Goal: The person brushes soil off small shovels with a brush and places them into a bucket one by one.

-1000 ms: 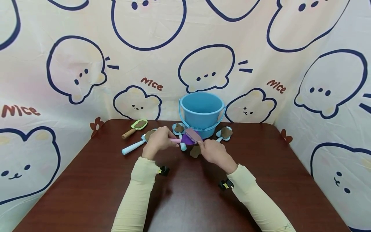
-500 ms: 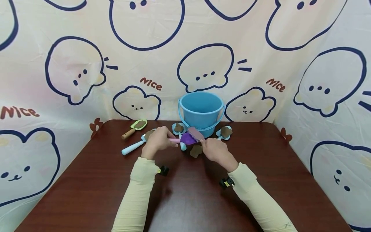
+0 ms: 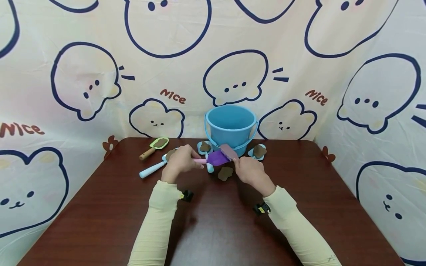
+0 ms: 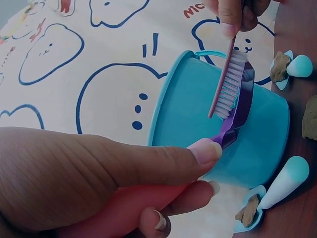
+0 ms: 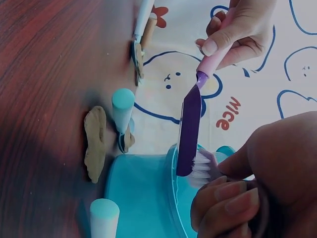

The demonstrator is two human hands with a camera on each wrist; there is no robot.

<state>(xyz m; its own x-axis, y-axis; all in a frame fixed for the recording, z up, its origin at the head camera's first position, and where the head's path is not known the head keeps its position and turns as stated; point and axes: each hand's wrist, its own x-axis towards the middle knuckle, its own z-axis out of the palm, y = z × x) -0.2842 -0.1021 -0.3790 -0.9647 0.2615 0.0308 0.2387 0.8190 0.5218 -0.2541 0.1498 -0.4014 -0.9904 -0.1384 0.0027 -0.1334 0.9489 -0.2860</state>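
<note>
My left hand (image 3: 181,162) grips the pink handle of a small purple shovel (image 3: 217,158) above the table. My right hand (image 3: 250,173) holds a mauve brush (image 3: 227,151) with pale bristles, which lie against the shovel's blade near its tip. In the left wrist view, the bristles (image 4: 231,89) meet the purple blade (image 4: 243,96). No lump shows on the blade. Under and in front of the two tools, a flat brown clay-like lump (image 3: 225,173) lies on the table.
A blue bucket (image 3: 233,129) stands behind the hands. Blue-and-white toy shovels (image 3: 151,171) bearing brown lumps lie around it, one under the purple shovel. At the back left is a green shovel (image 3: 160,142) with a wooden handle. A patterned cloth (image 3: 156,74) hangs behind the table.
The brush and my right hand have moved a little to the right along the blade toward its tip, so more purple shows. My left hand has stayed nearly still.
</note>
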